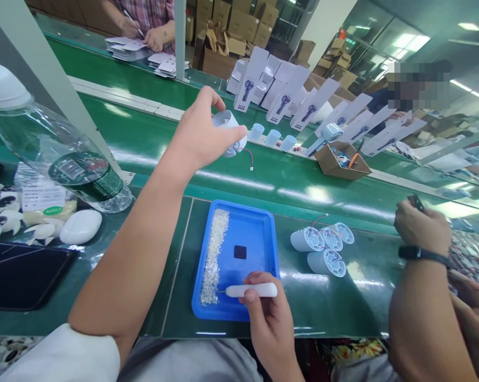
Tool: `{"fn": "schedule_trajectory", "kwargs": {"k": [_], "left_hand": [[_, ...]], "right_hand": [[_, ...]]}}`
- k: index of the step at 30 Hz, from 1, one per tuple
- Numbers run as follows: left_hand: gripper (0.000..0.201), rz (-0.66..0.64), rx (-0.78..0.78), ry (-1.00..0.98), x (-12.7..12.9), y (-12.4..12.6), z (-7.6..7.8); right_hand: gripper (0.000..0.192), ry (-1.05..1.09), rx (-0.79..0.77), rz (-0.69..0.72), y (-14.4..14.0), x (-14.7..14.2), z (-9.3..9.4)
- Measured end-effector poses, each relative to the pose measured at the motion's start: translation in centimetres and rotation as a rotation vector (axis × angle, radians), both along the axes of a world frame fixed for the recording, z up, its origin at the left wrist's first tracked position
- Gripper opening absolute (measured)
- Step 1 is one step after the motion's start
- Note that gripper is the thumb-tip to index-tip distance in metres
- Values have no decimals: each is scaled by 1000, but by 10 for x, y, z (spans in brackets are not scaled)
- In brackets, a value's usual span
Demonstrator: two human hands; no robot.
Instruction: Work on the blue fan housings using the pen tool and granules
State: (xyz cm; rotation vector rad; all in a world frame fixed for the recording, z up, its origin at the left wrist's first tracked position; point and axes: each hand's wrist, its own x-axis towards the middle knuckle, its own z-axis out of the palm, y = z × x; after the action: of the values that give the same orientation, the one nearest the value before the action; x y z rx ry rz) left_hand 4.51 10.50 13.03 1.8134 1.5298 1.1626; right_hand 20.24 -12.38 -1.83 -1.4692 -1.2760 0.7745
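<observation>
The left hand point(201, 135), stretched out over the green belt point(287, 183), has its fingers clamped on a white cup point(228, 123) at 12 o'clock from the blue tray point(263, 220). The right hand point(269, 313) pinches a white pen point(250, 290) at the tray's 6 o'clock edge, lying 3-to-9, tip toward the beads point(214, 254).

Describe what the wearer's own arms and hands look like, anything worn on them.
Both are bare: the left hand and right hand wear no gloves, rings or watch. The left arm ends in a short white sleeve near the shoulder. The black wristband belongs to a neighbouring person.
</observation>
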Motion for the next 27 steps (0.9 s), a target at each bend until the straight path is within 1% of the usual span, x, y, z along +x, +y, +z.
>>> {"fn": "schedule_trajectory", "kwargs": {"k": [2,4,6,7,8,11,12,14,17,19,22,27], "left_hand": [[42,-7,22,-72,-1,0,-1],[40,-17,27,-132,-1,0,-2],[41,-18,30,-178,-1,1,-3],[42,-18,35,-203,-1,1,-3],[43,-21,43,-230,-1,2,-4],[40,-64,60,-288,0,4,-5],[37,-83,56,-301,0,4,-4],[32,-119,29,-346,2,4,-3],[28,-190,-11,-473,4,4,0],[28,-220,-14,-525,4,4,1],[30,-216,-15,-544,4,5,1],[29,-208,-3,-534,4,5,2]], "right_hand": [[16,-32,13,-33,-2,2,1],[12,-88,44,-30,-3,5,2],[13,-140,70,-33,-2,9,4],[14,-150,84,-60,-1,12,6],[15,-153,102,-118,0,15,7],[17,-125,173,-360,3,24,9],[17,-109,188,-418,3,27,9],[17,-85,192,-477,3,30,7],[18,-83,178,-519,2,29,2],[18,-86,162,-518,2,26,-1],[19,-85,140,-499,3,23,-4],[23,-63,140,-513,5,24,-6]]}}
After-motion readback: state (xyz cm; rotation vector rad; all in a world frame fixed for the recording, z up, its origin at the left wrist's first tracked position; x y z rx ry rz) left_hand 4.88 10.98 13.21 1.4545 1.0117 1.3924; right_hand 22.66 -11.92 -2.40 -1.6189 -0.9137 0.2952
